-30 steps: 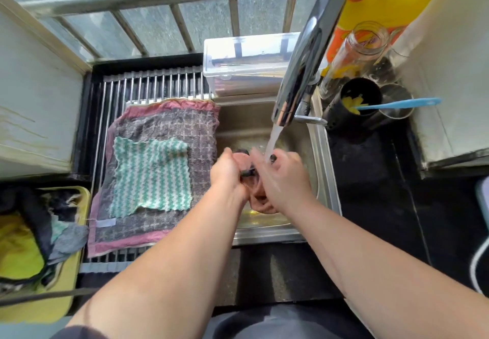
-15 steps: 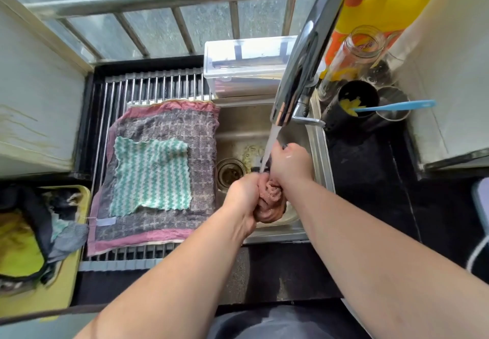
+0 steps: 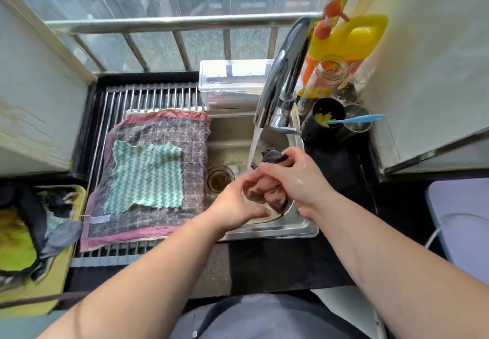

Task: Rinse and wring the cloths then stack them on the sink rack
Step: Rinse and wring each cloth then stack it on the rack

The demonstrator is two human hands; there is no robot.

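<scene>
Head: both hands [image 3: 235, 203] [image 3: 299, 177] round bunched cloth [image 3: 267, 191]

The tap [image 3: 280, 79] hangs close over my right hand [image 3: 299, 177] and its wet cloth [image 3: 264, 193], so there is little room to go up. To the left, the way to the sink rack [image 3: 148, 95] is open, over two flat cloths [image 3: 158, 137]. A clear box [image 3: 232, 81] blocks the back. A jar [image 3: 328, 73] and cups [image 3: 328, 116] crowd the surface [image 3: 344, 158] on the right.

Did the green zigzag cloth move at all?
No. The green-and-white cloth still lies flat in the same spot on the grey-and-pink towel over the sink rack.
</scene>
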